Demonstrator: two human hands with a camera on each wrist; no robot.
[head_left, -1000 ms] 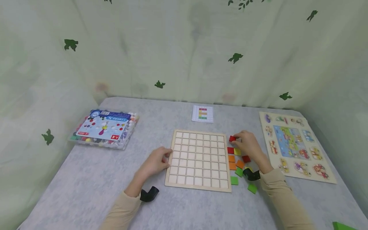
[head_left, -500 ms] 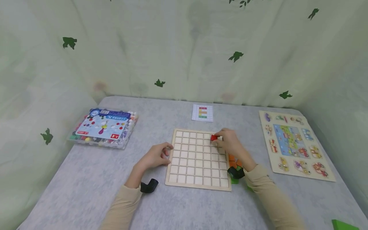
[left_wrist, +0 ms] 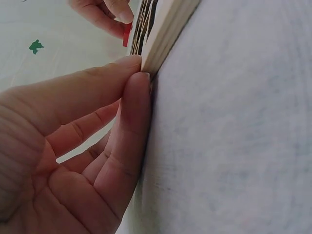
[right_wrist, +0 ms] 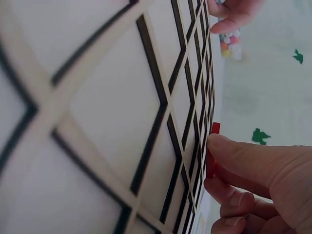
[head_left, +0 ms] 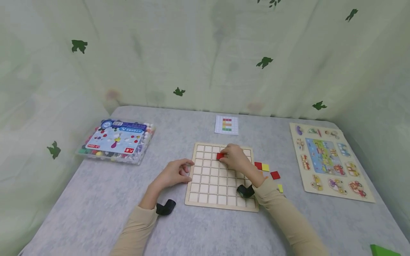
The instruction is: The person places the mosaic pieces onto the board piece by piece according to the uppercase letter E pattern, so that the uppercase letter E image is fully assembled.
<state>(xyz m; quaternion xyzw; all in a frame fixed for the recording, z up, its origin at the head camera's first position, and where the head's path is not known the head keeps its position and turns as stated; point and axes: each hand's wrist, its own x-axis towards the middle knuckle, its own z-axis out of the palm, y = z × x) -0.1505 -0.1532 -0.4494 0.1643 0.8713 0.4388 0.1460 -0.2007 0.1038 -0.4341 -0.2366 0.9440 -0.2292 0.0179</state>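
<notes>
A wooden grid board lies in the middle of the table, its square cells bare where they show. My right hand pinches a red square tile between thumb and fingers over the upper rows. In the right wrist view the tile stands edge-on right at the grid surface. My left hand has its thumb and a finger spread apart along the board's left edge. The fingertips touch the side of the frame in the left wrist view. Part of the grid is hidden under my right hand and forearm.
Loose tiles lie right of the board, among them a red tile and a yellow tile; my right arm covers others. Behind the board lies a pattern card. A bead box stands left, a picture puzzle right.
My right hand has carried the red tile from the right side of the board leftward over its upper rows. The left hand has stayed at the left edge.
</notes>
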